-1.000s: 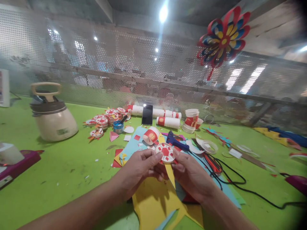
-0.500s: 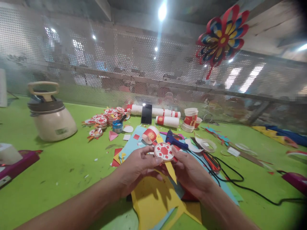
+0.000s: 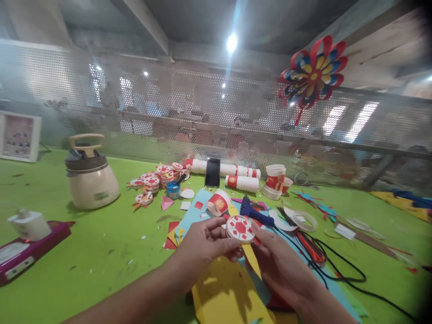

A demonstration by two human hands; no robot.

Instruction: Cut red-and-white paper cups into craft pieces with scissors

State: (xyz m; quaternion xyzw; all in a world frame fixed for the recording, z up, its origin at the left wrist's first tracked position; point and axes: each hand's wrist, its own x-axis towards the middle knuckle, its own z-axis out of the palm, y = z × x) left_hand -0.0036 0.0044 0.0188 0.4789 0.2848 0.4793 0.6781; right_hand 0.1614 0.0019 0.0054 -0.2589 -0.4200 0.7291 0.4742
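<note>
A round white disc with red patches (image 3: 240, 228) is held up between both hands, over yellow and blue paper. My left hand (image 3: 211, 240) grips its left edge with thumb and fingers. On the right edge, my right hand (image 3: 272, 252) pinches it. A pointed yellow paper strip (image 3: 251, 260) hangs from the disc toward me, and a yellow piece (image 3: 232, 210) sticks out at its far side. Just beyond lie a red and white paper cup (image 3: 218, 202) and a blue glue gun (image 3: 254, 211).
Finished-looking red and white discs (image 3: 150, 181) are piled at the back left, near a blue jar (image 3: 173, 190). A beige kettle (image 3: 92, 180) and purple power strip (image 3: 37, 252) are left. Stacked cups (image 3: 242, 183) and a phone (image 3: 213, 172) are behind; a black cable (image 3: 349, 279) runs right.
The camera view has shifted left and up, so table items appear lower and further right. Both hands still hold the disc, with little change in grip.
</note>
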